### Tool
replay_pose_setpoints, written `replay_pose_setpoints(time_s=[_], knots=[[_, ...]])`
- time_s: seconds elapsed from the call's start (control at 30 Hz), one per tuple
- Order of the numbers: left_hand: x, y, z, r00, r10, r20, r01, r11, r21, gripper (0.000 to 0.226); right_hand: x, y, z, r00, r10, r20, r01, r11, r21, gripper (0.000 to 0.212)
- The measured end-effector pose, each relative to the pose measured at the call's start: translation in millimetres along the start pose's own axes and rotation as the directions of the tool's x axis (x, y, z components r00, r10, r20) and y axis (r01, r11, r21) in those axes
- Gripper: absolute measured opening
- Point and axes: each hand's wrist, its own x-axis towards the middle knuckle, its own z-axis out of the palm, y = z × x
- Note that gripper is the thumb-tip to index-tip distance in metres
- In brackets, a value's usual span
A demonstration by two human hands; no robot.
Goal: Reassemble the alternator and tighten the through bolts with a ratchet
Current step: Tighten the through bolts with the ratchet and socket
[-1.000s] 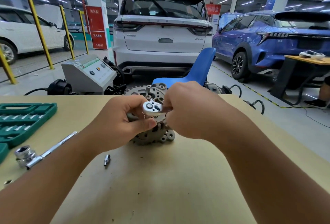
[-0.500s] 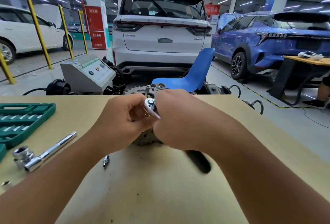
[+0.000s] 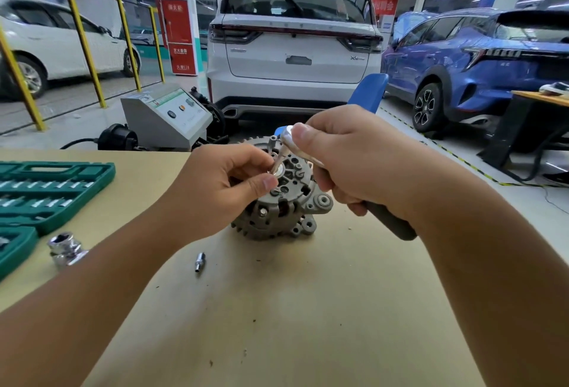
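Observation:
A grey alternator (image 3: 278, 208) stands on the tan table (image 3: 277, 309), its ribbed housing and mounting lugs facing me. My right hand (image 3: 348, 164) grips a ratchet (image 3: 389, 225) by its dark handle, thumb pressed on the silver head above the alternator. A slim socket (image 3: 278, 160) runs down from the head to the alternator's top face. My left hand (image 3: 221, 183) pinches the lower end of that socket between thumb and fingers.
A green socket case (image 3: 46, 192) lies open at the left. Near it sits a large chrome socket on a bar (image 3: 66, 249). A small loose bit (image 3: 199, 261) lies in front of the alternator. A grey test machine (image 3: 166, 117), a blue chair and parked cars stand beyond the table.
The ratchet has swung up and to the right, uncovering the alternator's top. My left hand has shifted from the ratchet head to the socket's lower end.

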Motion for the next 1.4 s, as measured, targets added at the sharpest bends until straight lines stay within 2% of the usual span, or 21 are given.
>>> replay_pose_setpoints(time_s=[0.07,0.2,0.33,0.53,0.67,0.8,0.9,1.0,1.07,1.13,1.2,1.3,1.33,1.4], knots=[[-1.9,1.3,0.3,0.999,0.016,0.028,-0.018,0.997,0.079,0.009,-1.9,0.0,0.2,0.999,0.002,0.046,-0.001,1.0,-0.023,0.039],[-4.8,0.6,-1.0,0.993,0.059,0.097,-0.083,0.962,0.259,0.023,-5.0,-4.4,3.4,0.987,0.015,0.157,0.0,0.996,-0.092,0.037],[-5.5,1.2,-3.0,0.988,0.071,0.14,-0.102,0.968,0.228,0.019,-8.7,-5.1,4.6,0.984,-0.023,0.179,0.047,0.991,-0.127,0.041],[-3.9,-3.8,-6.3,0.983,0.04,0.178,-0.072,0.981,0.182,0.018,-6.4,1.0,5.6,0.982,-0.055,0.178,0.064,0.997,-0.045,0.036],[-5.8,-6.0,-2.0,0.985,0.095,0.148,-0.131,0.957,0.259,0.018,-6.2,4.0,6.3,0.983,-0.075,0.169,0.075,0.997,0.004,0.031],[-5.0,-7.9,-1.3,0.982,0.141,0.125,-0.164,0.966,0.199,0.027,-4.8,4.1,7.0,0.981,-0.093,0.17,0.095,0.996,-0.002,0.032],[-5.1,-6.4,0.4,0.984,0.17,0.057,-0.174,0.982,0.074,0.022,-6.2,1.3,6.2,0.977,-0.119,0.179,0.134,0.988,-0.075,0.025],[-4.9,-5.5,3.7,0.985,0.162,0.064,-0.164,0.986,0.024,0.013,-7.7,-3.6,4.0,0.964,-0.2,0.174,0.249,0.909,-0.335,0.015],[-3.6,-6.4,4.6,0.984,0.16,0.082,-0.163,0.986,0.03,0.014,-6.3,-4.3,7.1,0.971,-0.222,0.092,0.237,0.814,-0.53,0.021],[-2.9,-7.5,5.0,0.985,0.154,0.079,-0.158,0.986,0.047,0.011,-7.3,-7.5,14.0,0.965,-0.257,-0.057,0.163,0.752,-0.639,0.024],[-4.1,-8.7,6.7,0.989,0.146,0.036,-0.147,0.988,0.045,0.012,-9.5,-11.9,19.1,0.963,-0.251,-0.098,0.132,0.755,-0.643,0.005],[-7.3,-7.6,9.2,0.983,0.183,-0.002,-0.183,0.982,0.04,0.012,-14.5,-16.0,21.4,0.991,-0.117,0.06,0.131,0.825,-0.549,0.026],[-7.7,-8.6,9.7,0.982,0.187,0.004,-0.187,0.982,0.014,0.011,-16.6,-19.4,20.5,0.992,-0.099,0.074,0.124,0.84,-0.529,0.025],[-6.4,-13.1,7.5,0.988,0.15,0.031,-0.149,0.988,-0.04,0.013,-16.4,-19.7,19.3,0.994,-0.104,0.018,0.097,0.837,-0.538,0.01]])
